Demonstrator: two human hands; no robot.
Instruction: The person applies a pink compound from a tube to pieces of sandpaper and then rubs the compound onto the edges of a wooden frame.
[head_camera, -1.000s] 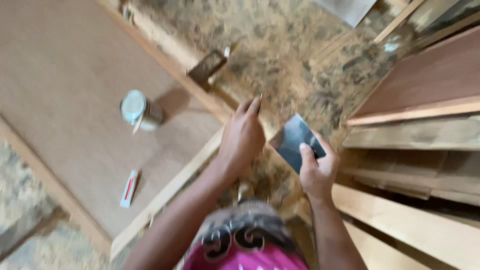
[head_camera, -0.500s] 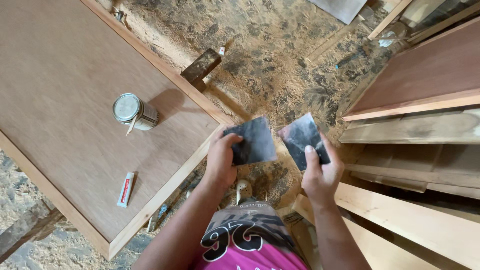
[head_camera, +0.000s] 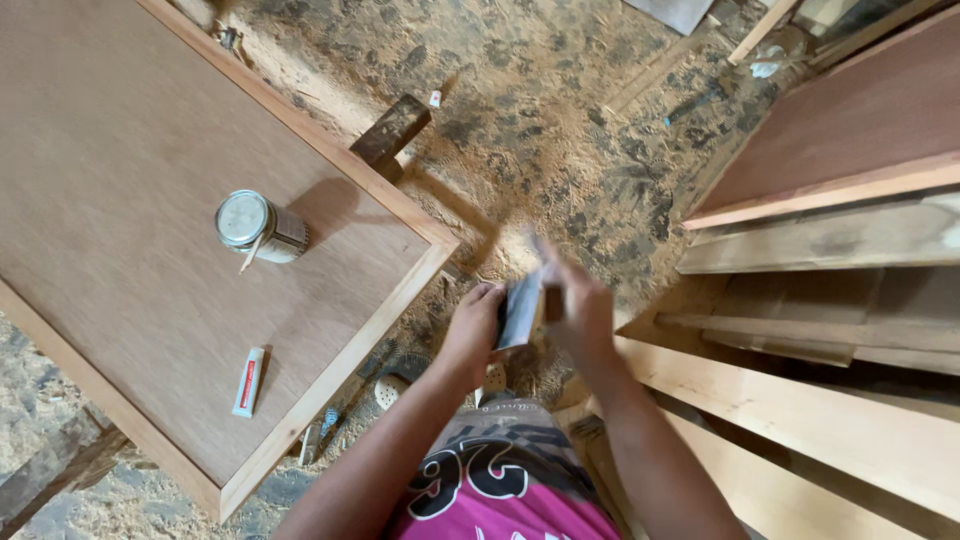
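My left hand and my right hand are brought together in front of my chest, both gripping dark grey sandpaper sheets pressed between them. The right hand is blurred by motion. To the left lies a large brown plywood panel with a pale wooden frame. On it stand a small metal tin with a stick across its lid and a small white-and-red tube.
Sawdust covers the floor. A dark wood block lies by the panel's far edge. Stacked planks and a reddish board fill the right side. Sandals sit near my feet.
The two sandpaper pieces, held apart half a second ago, are now pressed together between both hands. The view has shifted slightly.
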